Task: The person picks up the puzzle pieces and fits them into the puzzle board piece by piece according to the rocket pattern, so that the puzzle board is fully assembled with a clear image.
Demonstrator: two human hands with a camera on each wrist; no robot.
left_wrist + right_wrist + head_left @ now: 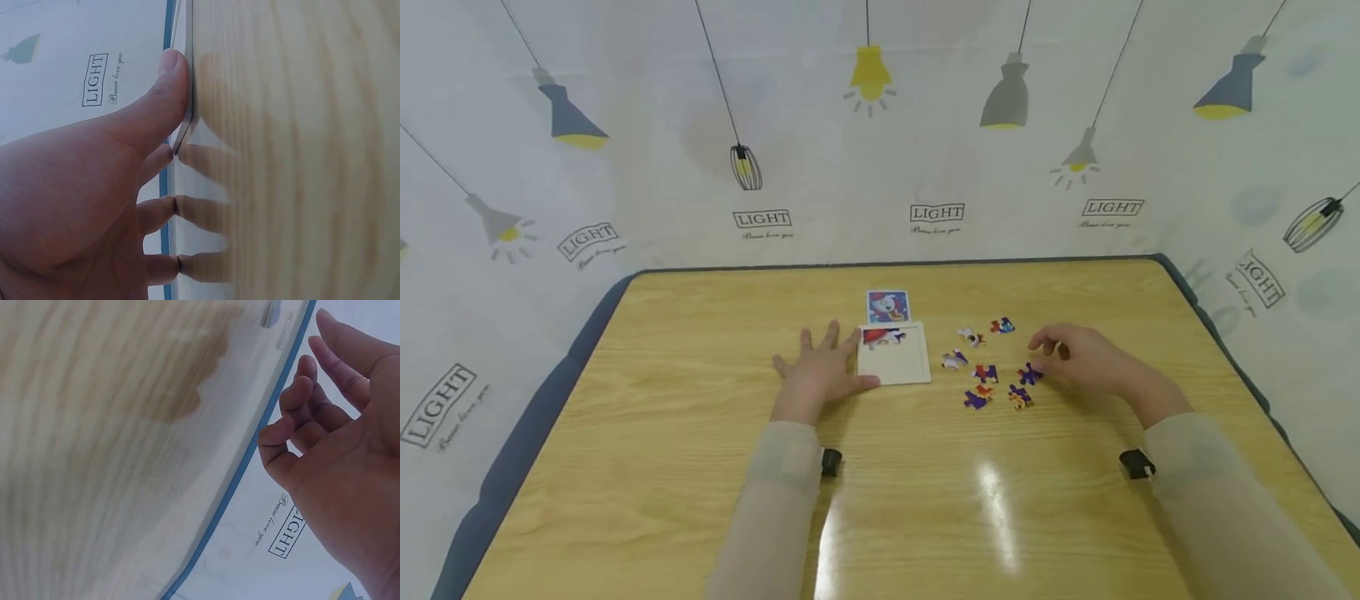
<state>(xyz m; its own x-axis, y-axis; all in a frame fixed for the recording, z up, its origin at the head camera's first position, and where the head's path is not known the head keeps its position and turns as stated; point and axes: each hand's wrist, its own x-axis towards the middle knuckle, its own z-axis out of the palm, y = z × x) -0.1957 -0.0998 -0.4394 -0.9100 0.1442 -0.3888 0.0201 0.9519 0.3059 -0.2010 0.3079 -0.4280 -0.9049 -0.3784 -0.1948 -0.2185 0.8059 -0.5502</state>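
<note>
A white puzzle tray (895, 367) lies mid-table, with joined pieces (884, 336) showing red, white and purple along its upper edge. My left hand (818, 373) rests spread on its left side, thumb along the lower left corner and index finger at the upper left. In the left wrist view the thumb (170, 94) presses on the tray's edge. Right of the tray my right hand (1086, 357) hovers beside a purple puzzle piece (1030, 373), fingers loosely bent. In the right wrist view nothing shows between its fingers (294, 394).
Several loose puzzle pieces (985, 374) lie scattered between the tray and my right hand. A small picture card (888, 307) of a cartoon figure touches the tray's far edge. The wooden table (700, 333) ends at a lamp-patterned cloth (820, 242) behind.
</note>
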